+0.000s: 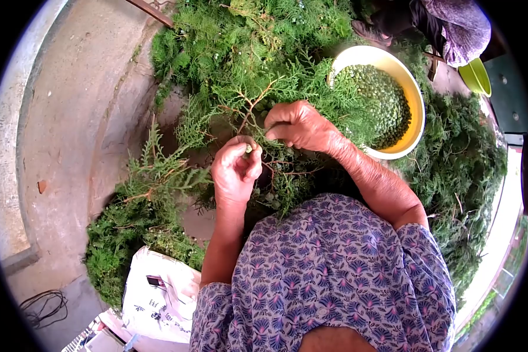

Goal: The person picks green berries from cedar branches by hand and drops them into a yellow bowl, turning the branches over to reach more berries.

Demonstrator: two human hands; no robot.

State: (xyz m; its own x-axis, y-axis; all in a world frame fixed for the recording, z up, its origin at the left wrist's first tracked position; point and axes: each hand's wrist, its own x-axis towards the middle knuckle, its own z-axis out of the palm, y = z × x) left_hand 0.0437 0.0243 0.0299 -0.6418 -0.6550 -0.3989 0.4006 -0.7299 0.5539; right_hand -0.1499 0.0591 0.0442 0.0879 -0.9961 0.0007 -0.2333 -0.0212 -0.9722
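My left hand [236, 167] is raised in front of my body, thumb and fingers pinched on a small pale green seed cone [249, 149]. Just to its right, my right hand [299, 126] has its fingers curled together beside a green branch with bare brown stems [252, 105]; what its fingertips hold is too small to make out. A yellow basin [416, 111] with a white rim stands beyond my right forearm. Many small round green cones [381, 97] fill much of it, and feathery green sprigs hang over its left side.
Cut green branches [229, 53] are heaped ahead, with more piles at left [114, 252] and right [463, 170]. Another person's patterned sleeve [460, 29] shows at the top right near a lime green container [475, 77]. A white sack [158, 299] and black cable [44, 308] lie lower left.
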